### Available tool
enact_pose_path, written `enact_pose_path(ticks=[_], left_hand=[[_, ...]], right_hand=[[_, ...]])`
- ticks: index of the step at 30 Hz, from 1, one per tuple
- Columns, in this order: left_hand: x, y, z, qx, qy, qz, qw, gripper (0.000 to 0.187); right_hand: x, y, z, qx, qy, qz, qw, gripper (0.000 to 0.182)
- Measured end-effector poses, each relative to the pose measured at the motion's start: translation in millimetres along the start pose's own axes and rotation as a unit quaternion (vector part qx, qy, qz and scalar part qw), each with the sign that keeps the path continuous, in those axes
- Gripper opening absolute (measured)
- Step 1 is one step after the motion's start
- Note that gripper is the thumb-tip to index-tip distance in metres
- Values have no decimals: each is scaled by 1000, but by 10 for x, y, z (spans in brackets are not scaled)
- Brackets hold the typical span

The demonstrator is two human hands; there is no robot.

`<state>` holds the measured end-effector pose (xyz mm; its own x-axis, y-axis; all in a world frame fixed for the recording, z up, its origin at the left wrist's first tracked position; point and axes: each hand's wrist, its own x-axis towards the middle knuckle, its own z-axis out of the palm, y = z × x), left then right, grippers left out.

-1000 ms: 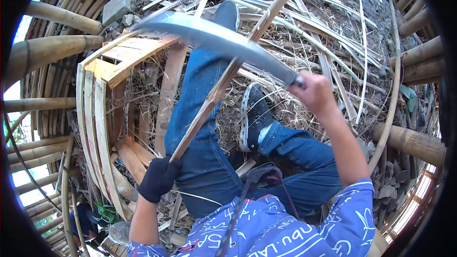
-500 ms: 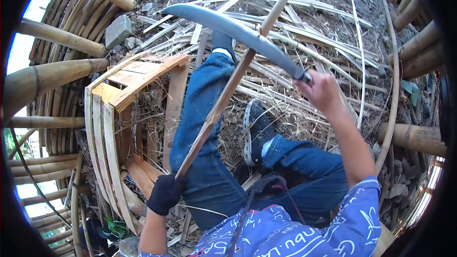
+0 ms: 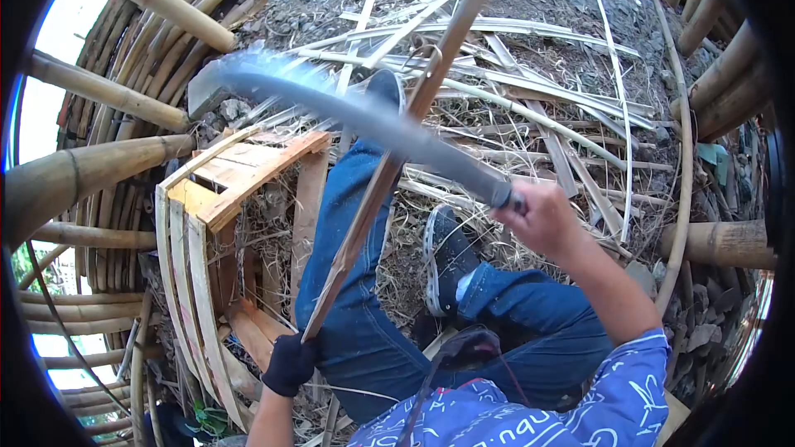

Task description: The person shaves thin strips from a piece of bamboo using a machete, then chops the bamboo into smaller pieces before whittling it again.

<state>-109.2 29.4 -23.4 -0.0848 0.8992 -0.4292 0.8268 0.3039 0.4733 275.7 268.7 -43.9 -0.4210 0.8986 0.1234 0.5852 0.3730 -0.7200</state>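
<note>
My right hand (image 3: 542, 215) is closed round the handle of a large machete (image 3: 406, 134) with a curved tip. Its blade is smeared by motion and crosses over a long bamboo strip (image 3: 354, 244) around the strip's middle. In a dark glove, my left hand (image 3: 290, 362) grips the near end of that strip, low beside my thigh. The strip slants up and away to the right, past the top edge of the view, and overlaps my outstretched leg (image 3: 335, 223). A rough, splintered patch shows on the strip above the blade.
A wooden crate (image 3: 186, 261) stands on its side at my left. Thin split strips (image 3: 530, 103) litter the ground ahead. Thick bamboo poles (image 3: 108, 174) jut in from the left, and another pole (image 3: 720, 242) from the right. My shoe (image 3: 447, 257) rests on the soil.
The machete has moved down along the bamboo strip toward me, its tip swinging left. My right hand has come lower and slightly left; my left hand keeps its grip.
</note>
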Motion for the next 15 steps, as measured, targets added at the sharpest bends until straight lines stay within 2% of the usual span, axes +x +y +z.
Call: enact_pose_path(ticks=[1,2,5,6,8,9,10,12,14,15], left_hand=[[-18,-158,81,-56,6,-25,998,22],[15,-97,59,-54,2,-21,998,22],[22,41,-5,-4,19,-37,999,20],[8,8,-15,3,1,-31,1000,19],[14,26,-48,12,-3,-27,1000,19],[28,97,-64,0,10,-34,999,19],[38,144,-66,-11,16,-40,999,19],[44,-28,3,11,14,5,1000,20],[55,-42,11,34,3,54,998,21],[40,26,-18,29,9,47,998,23]], right_hand=[[22,-33,-88,-62,7,-51,997,43],[66,-39,-162,-123,12,-101,987,43],[287,402,-298,-197,115,-2,974,48],[343,441,-388,-186,119,65,973,48],[314,422,-461,-106,124,83,983,44],[259,286,-441,-58,108,69,990,41],[197,235,-325,-30,142,11,989,39],[35,-29,-323,-87,59,-38,994,45],[24,4,-309,-142,5,-56,988,50],[83,76,-366,-184,-18,-20,983,54]])
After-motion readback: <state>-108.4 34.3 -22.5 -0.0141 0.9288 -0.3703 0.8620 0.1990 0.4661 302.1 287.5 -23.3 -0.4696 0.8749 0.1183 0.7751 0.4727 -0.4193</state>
